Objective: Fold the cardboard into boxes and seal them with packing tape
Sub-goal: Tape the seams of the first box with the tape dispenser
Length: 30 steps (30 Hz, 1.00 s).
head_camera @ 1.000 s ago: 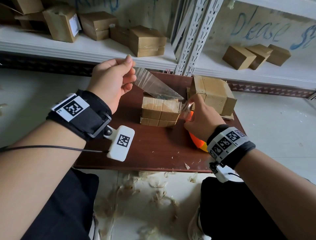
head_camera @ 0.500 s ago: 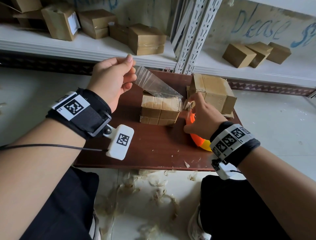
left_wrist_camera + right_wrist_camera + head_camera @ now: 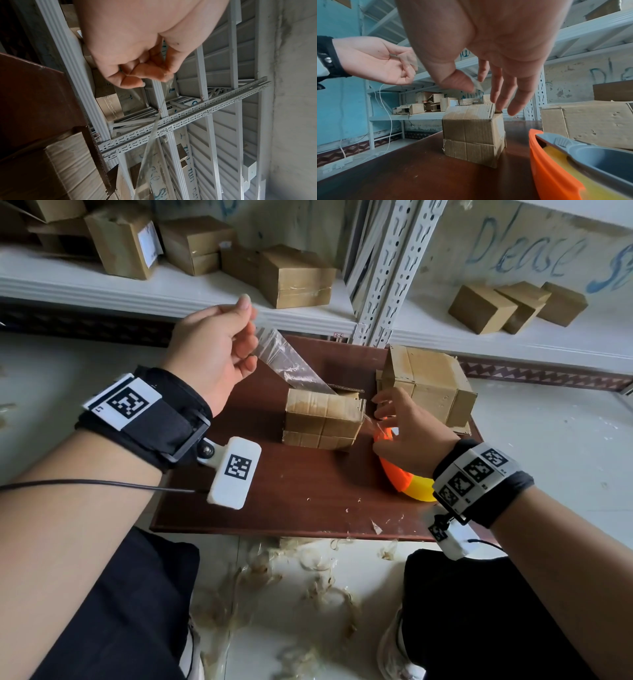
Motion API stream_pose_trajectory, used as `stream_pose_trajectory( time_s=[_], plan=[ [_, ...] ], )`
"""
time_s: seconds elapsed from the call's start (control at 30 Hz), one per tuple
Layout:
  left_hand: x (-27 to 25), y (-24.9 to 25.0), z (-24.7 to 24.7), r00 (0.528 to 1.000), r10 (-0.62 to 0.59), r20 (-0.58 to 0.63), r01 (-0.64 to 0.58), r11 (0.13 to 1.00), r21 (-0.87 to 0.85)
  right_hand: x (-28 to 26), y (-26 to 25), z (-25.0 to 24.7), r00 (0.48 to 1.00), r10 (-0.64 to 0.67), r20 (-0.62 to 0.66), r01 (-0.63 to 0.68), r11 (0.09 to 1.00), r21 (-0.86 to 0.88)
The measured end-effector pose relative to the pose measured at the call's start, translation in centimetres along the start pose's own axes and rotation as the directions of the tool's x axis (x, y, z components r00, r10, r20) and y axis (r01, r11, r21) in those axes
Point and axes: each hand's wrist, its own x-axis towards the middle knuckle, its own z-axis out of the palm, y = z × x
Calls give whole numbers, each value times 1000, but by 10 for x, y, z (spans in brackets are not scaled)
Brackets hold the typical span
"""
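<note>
A small cardboard box (image 3: 322, 419) (image 3: 471, 128) stands in the middle of the brown table (image 3: 291, 494). A clear tape strip (image 3: 291, 364) (image 3: 149, 148) rises from the box top up and left to my left hand (image 3: 251, 314) (image 3: 163, 75), which pinches its free end between thumb and fingers. My right hand (image 3: 380, 409) (image 3: 484, 96) hovers at the box's right top edge with straight fingers, their tips touching the flap edge. The orange and yellow tape dispenser (image 3: 400, 477) (image 3: 556, 162) lies on the table under that hand, not gripped.
A larger cardboard box (image 3: 428, 385) (image 3: 590, 121) stands just right of my right hand. White metal shelves (image 3: 171, 292) behind the table carry several more boxes. Tape scraps (image 3: 308, 577) litter the floor by my knees.
My right hand has let go of the dispenser and spread its fingers toward the box's right top edge. The left hand still holds the tape end up, barely moved.
</note>
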Motion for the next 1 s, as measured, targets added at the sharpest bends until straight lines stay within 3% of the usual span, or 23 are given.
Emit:
stream_pose_trajectory(
  time_s=[0.23,0.53,0.9,1.0],
  plan=[
    [4,-1,-3,1000,-1,31,0,1000,19,9,3,1,1000,-5,-15,5,1000,10],
    [16,-3,-8,999,-30,-26,32,998,58,10,6,-12,999,26,-33,-27,1000,-2],
    [26,-16,-3,998,-47,-39,52,991,127,0,8,-36,998,56,5,-56,986,159],
    [31,-20,1,998,-49,-49,56,988,142,1,6,-38,996,84,-4,-77,929,362]
  ],
)
